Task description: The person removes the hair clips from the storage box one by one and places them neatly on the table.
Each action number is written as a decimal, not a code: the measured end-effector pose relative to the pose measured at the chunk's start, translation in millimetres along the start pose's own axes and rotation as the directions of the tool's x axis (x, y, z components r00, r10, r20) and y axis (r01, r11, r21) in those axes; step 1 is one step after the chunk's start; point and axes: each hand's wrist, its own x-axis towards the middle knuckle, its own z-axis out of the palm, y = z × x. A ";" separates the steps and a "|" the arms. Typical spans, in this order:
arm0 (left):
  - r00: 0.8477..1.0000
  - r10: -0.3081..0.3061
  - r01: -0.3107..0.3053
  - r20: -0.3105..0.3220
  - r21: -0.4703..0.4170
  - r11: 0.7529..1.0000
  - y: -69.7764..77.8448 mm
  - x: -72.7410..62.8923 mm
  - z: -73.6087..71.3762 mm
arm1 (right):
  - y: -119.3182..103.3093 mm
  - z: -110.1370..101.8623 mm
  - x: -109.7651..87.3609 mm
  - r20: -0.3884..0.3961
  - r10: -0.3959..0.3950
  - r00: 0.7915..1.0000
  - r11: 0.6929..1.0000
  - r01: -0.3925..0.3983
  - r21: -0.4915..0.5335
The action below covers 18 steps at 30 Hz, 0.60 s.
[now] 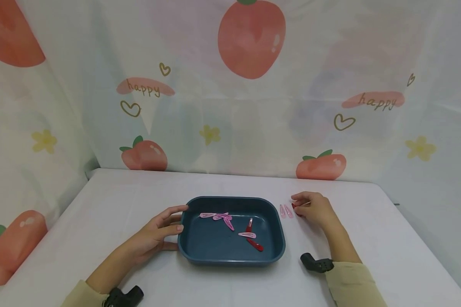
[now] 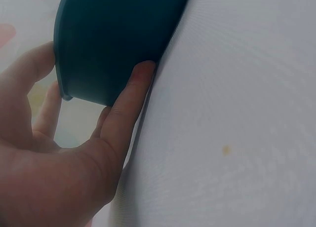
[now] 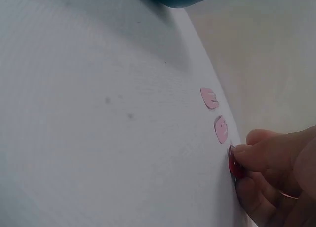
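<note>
The blue tray (image 1: 211, 247) stood on the white table (image 1: 253, 290), its left end met by the left hand (image 1: 150, 236), whose spread, fairly straight fingers touched the rim and wall without wrapping round them. To the tray's right, the right hand (image 1: 313, 209) pinched a red clip (image 3: 235, 167) between thumb and finger, down at the table surface. Two loose pink clips (image 1: 288, 211) lay between that pinch and the tray's right wall, apart from both. Inside the tray, a pink cluster (image 1: 207, 215) sat toward the back left, and red clips (image 1: 256, 245) with a pink one across them lay right of its middle. The step in hand looked like picking up clips to gather into the tray; the next move seemed to call for lifting the red one cleanly over its right rim.
</note>
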 end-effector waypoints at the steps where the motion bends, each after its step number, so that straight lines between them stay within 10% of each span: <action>1: 1.000 0.001 -0.001 0.000 0.000 1.000 0.0 0.0 0.0 | -0.1 0.3 0.2 -0.003 -0.001 1.000 1.000 0.001 -0.007; 18: 1.000 0.012 -0.012 0.018 -0.012 1.000 0.6 -0.4 -0.4 | -8.8 -5.9 -4.0 -0.023 -0.056 0.998 0.998 0.055 -0.035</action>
